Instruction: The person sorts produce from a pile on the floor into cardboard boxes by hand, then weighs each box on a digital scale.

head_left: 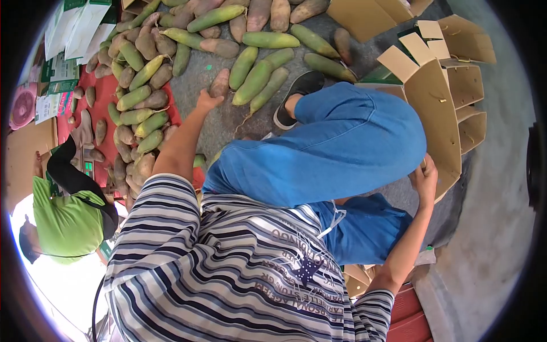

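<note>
On the grey floor, my left hand [209,101] is at the lower end of a reddish-brown root vegetable [219,83]. Its thumb and fingers lie on either side of that end. Just right of it are several long green radishes [253,81], some with thin root tips. My right hand [424,178] is beside my bent knee, against the side of an open cardboard box [436,117]. Its fingers are curled and partly hidden, so I cannot make out what they grip.
A large pile of green and reddish roots [149,91] spreads left over red sheeting [96,117]. More open cartons [467,82] stand at the right. A person in a green shirt [67,222] is at the left, near green-and-white boxes [62,74]. My shoe [301,94] is beside the radishes.
</note>
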Demonstrator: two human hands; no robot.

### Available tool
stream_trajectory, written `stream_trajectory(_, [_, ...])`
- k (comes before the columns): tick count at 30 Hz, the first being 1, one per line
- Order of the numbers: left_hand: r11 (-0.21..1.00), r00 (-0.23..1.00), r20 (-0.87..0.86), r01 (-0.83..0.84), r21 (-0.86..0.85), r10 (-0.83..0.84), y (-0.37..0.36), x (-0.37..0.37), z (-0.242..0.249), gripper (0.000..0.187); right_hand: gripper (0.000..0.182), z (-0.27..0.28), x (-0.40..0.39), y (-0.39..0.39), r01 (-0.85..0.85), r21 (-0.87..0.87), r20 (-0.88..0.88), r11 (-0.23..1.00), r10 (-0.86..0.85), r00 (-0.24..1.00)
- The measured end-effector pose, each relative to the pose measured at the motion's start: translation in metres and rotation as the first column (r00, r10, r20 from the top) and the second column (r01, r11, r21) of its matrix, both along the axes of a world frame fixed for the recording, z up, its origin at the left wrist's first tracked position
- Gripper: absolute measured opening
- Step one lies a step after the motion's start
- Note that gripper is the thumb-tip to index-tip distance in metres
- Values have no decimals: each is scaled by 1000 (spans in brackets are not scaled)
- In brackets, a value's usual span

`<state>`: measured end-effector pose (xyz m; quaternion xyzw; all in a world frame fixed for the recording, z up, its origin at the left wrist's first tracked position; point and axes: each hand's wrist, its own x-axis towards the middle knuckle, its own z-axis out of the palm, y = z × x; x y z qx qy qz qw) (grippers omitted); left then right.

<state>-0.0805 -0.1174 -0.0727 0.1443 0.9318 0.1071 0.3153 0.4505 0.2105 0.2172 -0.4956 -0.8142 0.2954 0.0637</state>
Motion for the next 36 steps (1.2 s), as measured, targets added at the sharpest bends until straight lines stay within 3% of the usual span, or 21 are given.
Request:
stream_trajectory(2, [996,997,67,-48,78,43,-4,6,-12,102,18,-3,3,1,6,5,4,1000,-6,1000])
stream_trajectory(5, [991,992,31,-121,61,119,4,14,-6,102,18,-3,4,3,35,-17,21,999,-35,999])
stream_trajectory(6, [977,970,131,-211,42,204,13,19,4,102,18,-3,4,3,50,-28,28,998,-49,998])
stream_trajectory(8, [927,877,317,-374,-24,361,31,27,33,102,18,-2,3,2,59,-58,21,997,-58,998])
stream_trajectory(12, [790,718,446,-612,39,535,17,16,-8,85,19,2,-3,1,66,-47,26,997,-65,998])
stream_trajectory(17, [521,414,665,-852,43,621,27,18,6,72,19,5,2,4,-27,39,74,999,24,997])
stream_trajectory(20, [538,529,670,-813,223,521,56,31,56,69,20,4,2,5,-16,45,92,999,11,996])
stream_trajectory(23, [557,777,595,-592,582,205,106,49,115,65,20,3,3,6,-11,30,113,999,8,994])
stream_trajectory(26, [474,891,443,-348,809,-102,173,85,206,61,20,1,4,6,-21,31,120,999,17,993])
stream_trajectory(28, [330,881,271,-142,933,-388,213,112,260,64,20,2,4,7,-22,32,118,999,18,993])
stream_trajectory(30, [218,829,101,26,976,-550,247,144,298,68,20,3,2,5,-15,28,112,1000,12,994])
stream_trajectory(32, [176,697,138,-17,984,-703,271,172,316,59,21,3,2,5,-12,29,113,1000,8,994])
stream_trajectory(34, [328,545,375,-186,926,-750,281,186,329,68,21,3,3,4,-2,27,121,1000,-2,993])
stream_trajectory(35, [161,699,98,26,987,-709,285,184,311,55,21,3,4,4,6,26,126,1000,-9,992])
stream_trajectory(36, [245,715,142,42,969,-685,282,178,299,54,21,2,3,4,12,22,128,1000,-15,992])
